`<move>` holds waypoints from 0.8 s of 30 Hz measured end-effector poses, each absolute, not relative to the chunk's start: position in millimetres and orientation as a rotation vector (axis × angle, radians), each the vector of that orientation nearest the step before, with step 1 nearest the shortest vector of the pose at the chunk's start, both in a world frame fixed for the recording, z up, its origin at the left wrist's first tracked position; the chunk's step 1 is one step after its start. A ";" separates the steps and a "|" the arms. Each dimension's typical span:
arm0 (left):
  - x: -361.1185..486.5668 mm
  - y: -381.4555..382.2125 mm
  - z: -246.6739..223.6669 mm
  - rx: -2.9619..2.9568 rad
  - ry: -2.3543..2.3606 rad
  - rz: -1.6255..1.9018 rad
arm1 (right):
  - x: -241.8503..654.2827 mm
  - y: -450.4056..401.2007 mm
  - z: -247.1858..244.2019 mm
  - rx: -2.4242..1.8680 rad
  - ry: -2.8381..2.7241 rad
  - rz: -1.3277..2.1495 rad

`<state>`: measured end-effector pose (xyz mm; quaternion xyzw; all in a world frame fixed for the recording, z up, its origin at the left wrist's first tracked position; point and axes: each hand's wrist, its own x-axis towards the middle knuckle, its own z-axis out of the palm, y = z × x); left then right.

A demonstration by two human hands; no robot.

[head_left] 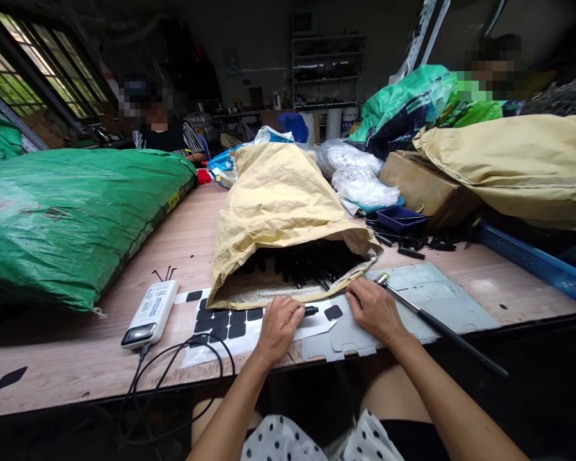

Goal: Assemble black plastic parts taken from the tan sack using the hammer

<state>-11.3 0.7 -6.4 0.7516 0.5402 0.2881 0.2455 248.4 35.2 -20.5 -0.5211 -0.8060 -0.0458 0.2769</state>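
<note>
My left hand point(280, 328) is closed around a short black cylindrical piece point(311, 311), whose end sticks out to the right past the thumb. My right hand point(374, 310) rests by the right front lip of a yellow woven sack point(278, 192), its fingers pinched together; whatever they grip is hidden. The sack lies with its mouth towards me, and many black pieces point(302, 262) show inside. Beside my right hand is a hammer point(432, 317) with a metal shaft and long black handle, lying across a grey sheet point(432, 288). A white sheet with black square stickers point(221, 323) lies under my left hand.
A large green sack point(72, 224) fills the left side. A white power bank point(150, 314) with a looping black cable point(173, 349) sits near the front edge. To the right are loose black pieces point(411, 253), a purple tray point(400, 219), a cardboard box point(427, 186) and a blue basket point(532, 259). Two people sit beyond.
</note>
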 end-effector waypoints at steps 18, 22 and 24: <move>20.3 -92.2 -59.4 1.906 1.288 0.080 | 245.8 35.9 -23.6 -1.451 -2.174 -0.220; 29.4 -79.0 -115.2 1.687 1.488 -0.035 | 246.8 36.7 -25.1 -1.440 -2.161 -0.235; 33.3 -76.3 -131.2 1.640 1.498 0.077 | 246.9 36.5 -24.6 -1.442 -2.159 -0.233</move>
